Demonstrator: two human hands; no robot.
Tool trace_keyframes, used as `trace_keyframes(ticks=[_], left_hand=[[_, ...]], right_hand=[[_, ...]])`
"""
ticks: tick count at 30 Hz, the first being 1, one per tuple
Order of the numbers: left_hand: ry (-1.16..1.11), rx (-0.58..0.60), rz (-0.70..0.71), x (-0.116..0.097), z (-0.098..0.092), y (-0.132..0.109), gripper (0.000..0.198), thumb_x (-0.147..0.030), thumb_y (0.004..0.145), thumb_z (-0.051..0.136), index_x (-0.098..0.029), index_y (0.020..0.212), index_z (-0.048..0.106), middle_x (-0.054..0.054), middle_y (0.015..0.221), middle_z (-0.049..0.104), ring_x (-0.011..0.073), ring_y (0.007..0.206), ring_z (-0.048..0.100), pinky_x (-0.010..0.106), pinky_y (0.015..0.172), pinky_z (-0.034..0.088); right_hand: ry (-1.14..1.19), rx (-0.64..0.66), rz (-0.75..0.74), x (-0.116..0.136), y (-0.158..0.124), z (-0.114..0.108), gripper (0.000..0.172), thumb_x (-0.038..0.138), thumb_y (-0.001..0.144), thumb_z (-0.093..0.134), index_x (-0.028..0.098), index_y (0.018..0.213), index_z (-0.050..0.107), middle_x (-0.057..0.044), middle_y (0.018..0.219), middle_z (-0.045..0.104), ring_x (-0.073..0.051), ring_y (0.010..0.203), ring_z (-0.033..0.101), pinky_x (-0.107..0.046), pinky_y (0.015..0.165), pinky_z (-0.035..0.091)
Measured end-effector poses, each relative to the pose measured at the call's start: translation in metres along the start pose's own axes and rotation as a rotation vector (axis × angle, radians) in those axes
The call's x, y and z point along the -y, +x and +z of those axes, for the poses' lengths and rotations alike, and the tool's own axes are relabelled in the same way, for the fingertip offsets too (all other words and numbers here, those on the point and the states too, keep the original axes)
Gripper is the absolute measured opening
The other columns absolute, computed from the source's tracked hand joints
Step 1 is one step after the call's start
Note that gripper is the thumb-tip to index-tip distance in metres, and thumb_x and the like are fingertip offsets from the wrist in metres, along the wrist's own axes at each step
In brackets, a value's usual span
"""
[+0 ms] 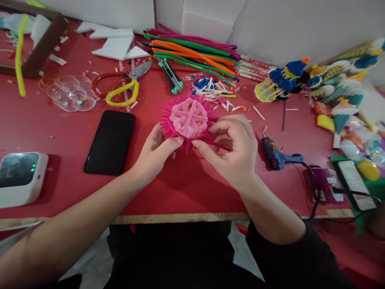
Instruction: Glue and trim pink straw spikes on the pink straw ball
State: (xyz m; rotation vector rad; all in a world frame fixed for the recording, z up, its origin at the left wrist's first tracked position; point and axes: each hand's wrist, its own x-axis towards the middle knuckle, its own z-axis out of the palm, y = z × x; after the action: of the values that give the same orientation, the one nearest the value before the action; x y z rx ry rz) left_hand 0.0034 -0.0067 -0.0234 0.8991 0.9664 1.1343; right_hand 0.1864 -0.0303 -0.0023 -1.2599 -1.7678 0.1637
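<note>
Between my two hands is a round pink craft piece (189, 117), with pale pink spokes in its middle and a fringe of magenta pipe cleaner around it. My left hand (161, 148) pinches its lower left edge, thumb on top and the other fingers partly hidden beneath. At the lower right edge, my right hand (230, 142) grips a magenta pipe cleaner (219, 145) that runs along the rim and sticks out under the fingers. The piece is held above the red table, tilted towards me.
Behind lie pipe cleaners (192, 50), a box cutter (171, 76), scissors (129, 86) and cut sticks (210, 88). A phone (110, 142) and a white device (22, 178) are on the left. A glue gun (278, 154) with its cord and craft figures (288, 78) are on the right.
</note>
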Motion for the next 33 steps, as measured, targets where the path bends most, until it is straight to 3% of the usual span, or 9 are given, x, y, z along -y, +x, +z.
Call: trace_keyframes(ticks=[4, 15, 27, 33], left_hand=[[0.005, -0.01, -0.034, -0.0002, -0.0014, -0.0002, 0.032, -0.038, 0.067, 0.083, -0.024, 0.09, 0.065, 0.0, 0.086, 0.066, 0.0163, 0.07, 0.059, 0.024, 0.046, 0.049], [0.039, -0.034, -0.018, -0.002, 0.0026, -0.0027, 0.034, -0.031, 0.064, 0.085, -0.022, 0.086, 0.061, -0.004, 0.078, 0.064, 0.0104, 0.057, 0.052, 0.023, 0.045, 0.047], [0.012, -0.014, 0.036, 0.0028, 0.0005, -0.0005, 0.031, -0.033, 0.068, 0.084, -0.024, 0.088, 0.063, 0.0, 0.084, 0.069, 0.0186, 0.076, 0.065, 0.028, 0.059, 0.052], [-0.002, 0.024, 0.035, 0.001, -0.0036, -0.0016, 0.043, -0.057, 0.073, 0.085, -0.025, 0.096, 0.068, 0.005, 0.1, 0.072, 0.0227, 0.086, 0.069, 0.026, 0.055, 0.055]], right_hand=[[-0.021, 0.007, 0.024, 0.0, 0.0009, -0.001, 0.025, 0.037, 0.085, 0.083, 0.026, 0.09, 0.062, -0.004, 0.094, 0.064, -0.019, 0.081, 0.065, -0.036, 0.065, 0.063], [0.03, 0.003, 0.001, 0.0004, 0.0, 0.001, 0.023, 0.033, 0.085, 0.084, 0.026, 0.092, 0.063, -0.005, 0.096, 0.064, -0.02, 0.081, 0.065, -0.037, 0.065, 0.063], [-0.002, -0.008, -0.001, -0.0002, -0.0004, 0.0003, 0.023, 0.033, 0.086, 0.082, 0.026, 0.093, 0.061, -0.004, 0.098, 0.065, -0.019, 0.08, 0.065, -0.036, 0.064, 0.062], [0.012, 0.026, 0.068, -0.0001, 0.003, -0.0028, 0.024, 0.037, 0.089, 0.078, 0.026, 0.094, 0.058, -0.003, 0.099, 0.063, -0.017, 0.082, 0.064, -0.031, 0.062, 0.058]])
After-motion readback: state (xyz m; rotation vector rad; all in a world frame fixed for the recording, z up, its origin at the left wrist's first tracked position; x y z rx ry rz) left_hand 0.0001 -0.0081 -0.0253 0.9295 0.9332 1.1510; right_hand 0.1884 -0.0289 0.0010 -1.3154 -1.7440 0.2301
